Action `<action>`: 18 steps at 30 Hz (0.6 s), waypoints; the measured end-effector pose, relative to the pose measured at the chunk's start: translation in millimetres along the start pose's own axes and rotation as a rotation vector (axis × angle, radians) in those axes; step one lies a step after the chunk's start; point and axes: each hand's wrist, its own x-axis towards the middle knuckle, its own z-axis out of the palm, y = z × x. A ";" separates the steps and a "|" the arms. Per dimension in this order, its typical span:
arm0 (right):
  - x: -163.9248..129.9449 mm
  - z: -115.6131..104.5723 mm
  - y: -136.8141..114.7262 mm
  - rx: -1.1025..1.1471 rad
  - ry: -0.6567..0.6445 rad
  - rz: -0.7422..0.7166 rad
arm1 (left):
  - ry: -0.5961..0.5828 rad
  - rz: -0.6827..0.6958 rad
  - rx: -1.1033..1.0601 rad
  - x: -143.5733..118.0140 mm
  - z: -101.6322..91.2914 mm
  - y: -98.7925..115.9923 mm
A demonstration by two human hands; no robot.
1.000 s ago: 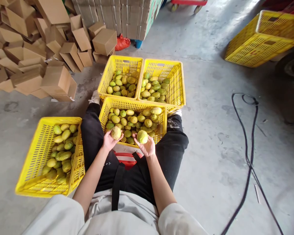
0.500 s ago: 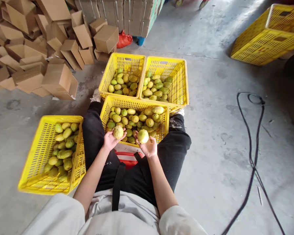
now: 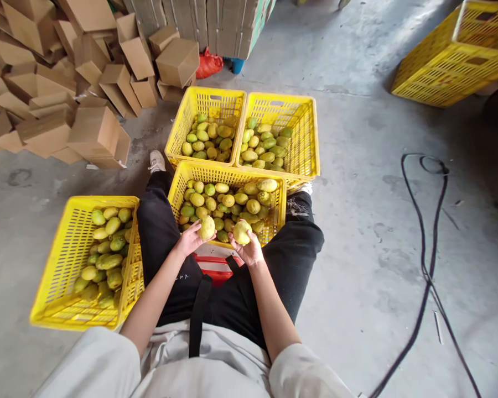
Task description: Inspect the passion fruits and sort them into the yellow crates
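My left hand (image 3: pixel 191 239) cups a roundish yellow-green fruit (image 3: pixel 207 228) from its lower left, fingers curled around it. A similar pale yellow fruit (image 3: pixel 241 232) rests in my right hand (image 3: pixel 250 250), gripped between thumb and fingers. The two fruits are apart, side by side, over the near edge of a yellow crate (image 3: pixel 280 213) between my legs. Many oval fruits (image 3: pixel 253 206), green to yellow and papaya- or lemon-like, lie in that crate; their exact kind I cannot tell.
Two more yellow crates of fruit, one back left (image 3: pixel 178 124) and one back right (image 3: pixel 308 138), adjoin the near one. Another fruit crate (image 3: pixel 60 265) stands beside my left leg. Cardboard boxes (image 3: pixel 95 132) pile up at far left. Black cable (image 3: pixel 434 237) lies on the floor at right.
Both fruits have turned in my hands. The left one has shifted slightly right, and my fingers now wrap more around each fruit. The crates stay in place.
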 end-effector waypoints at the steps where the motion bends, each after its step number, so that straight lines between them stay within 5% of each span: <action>1: -0.6 2.5 -0.4 -0.006 -0.006 -0.004 | 0.008 0.023 -0.001 0.2 -0.1 -0.1; 11: -2.1 10.8 -1.7 0.039 -0.063 0.026 | -0.033 0.048 -0.131 0.4 0.6 3.9; 18: -3.0 4.7 -2.2 -0.030 -0.092 0.083 | 0.001 0.052 0.011 2.2 -2.0 1.9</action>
